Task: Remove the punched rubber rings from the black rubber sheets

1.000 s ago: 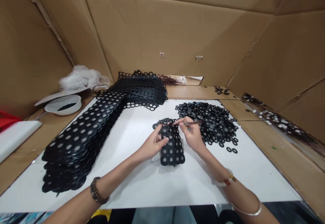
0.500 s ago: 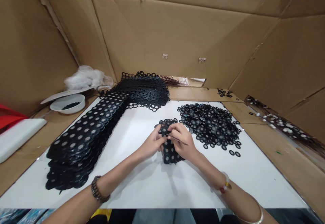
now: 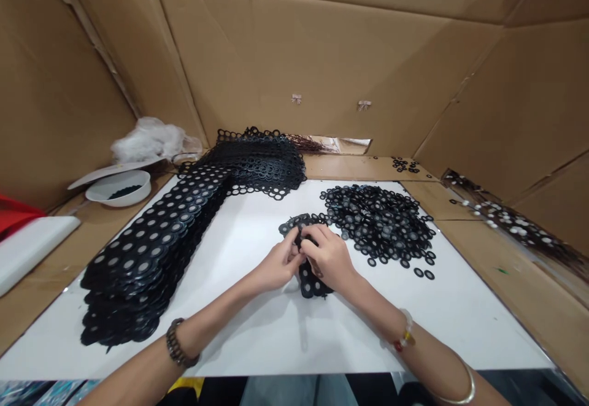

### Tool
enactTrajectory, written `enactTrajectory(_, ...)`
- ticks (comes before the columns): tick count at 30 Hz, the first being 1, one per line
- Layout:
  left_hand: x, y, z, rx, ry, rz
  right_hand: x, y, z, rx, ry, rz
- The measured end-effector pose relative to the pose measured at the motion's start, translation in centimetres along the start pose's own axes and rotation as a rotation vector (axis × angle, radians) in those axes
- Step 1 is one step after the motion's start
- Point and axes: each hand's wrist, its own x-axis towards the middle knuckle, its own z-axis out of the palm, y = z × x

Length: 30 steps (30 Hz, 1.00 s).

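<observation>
Both hands on the small black panel of joined round discs with pale grey centres [image 3: 311,286], mid-front of the smooth white desk [image 3: 239,332]. My left hand [image 3: 277,265] has a narrow grip on the panel's left side, fingers and thumb close together around it. My right hand [image 3: 332,257] is bent over the same panel from the right, its fingers right up against the left ones; tips hidden, so can't tell how tight that grip is or what it pinches. Panel's far end shows beyond my fingers, near end sticks out below the right hand.

Just beyond the right hand: big loose heap of black rings with grey centres [image 3: 381,222], a couple lying apart at its near right edge. Well off to the left, a long thick stack of black disc sheets [image 3: 147,240], running back to a pile of black openwork ring sheets [image 3: 267,164]. Left edge: white round bowl [image 3: 96,195] with dark bits inside, crumpled clear-white plastic [image 3: 150,141] behind it. Right side: dark twigs with white tufts [image 3: 510,222] on brown cardboard. Dark beaded bracelet [image 3: 175,344] on left wrist, coloured bead bracelet [image 3: 405,332] on right
</observation>
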Motion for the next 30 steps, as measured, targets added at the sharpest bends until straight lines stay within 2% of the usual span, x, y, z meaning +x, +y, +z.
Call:
enactTrajectory(4,0.1,0.0,-0.1,0.016,0.055,-0.026,-0.3,0.5,-0.1,0.299,0.074,0.123)
enactTrajectory(7,0.2,-0.2,-0.1,-0.001,0.076,-0.050,-0.2,1.1,-0.4,0.470,0.196,0.321)
enactTrajectory(9,0.4,-0.3,-0.1,-0.084,0.086,-0.071,-0.1,1.2,-0.6,0.520,0.220,0.421)
enactTrajectory(13,0.8,-0.3,-0.2,-0.371,0.095,-0.123,0.2,0.8,-1.0,0.578,0.172,0.335)
enactTrajectory(15,1.1,-0.3,-0.3,-0.440,0.104,-0.126,0.2,0.6,-0.9,0.591,0.152,0.292)
enactTrajectory(19,1.2,-0.1,-0.8,-0.507,0.157,-0.136,0.1,0.5,-0.4,0.651,0.131,0.281)
enactTrajectory(25,0.9,0.9,-1.3,-0.583,0.171,-0.171,-0.2,0.4,0.0,0.725,0.171,0.359)
enactTrajectory(30,0.8,1.2,-1.1,-0.625,0.172,-0.171,-0.5,0.1,-0.3,0.732,0.105,0.284)
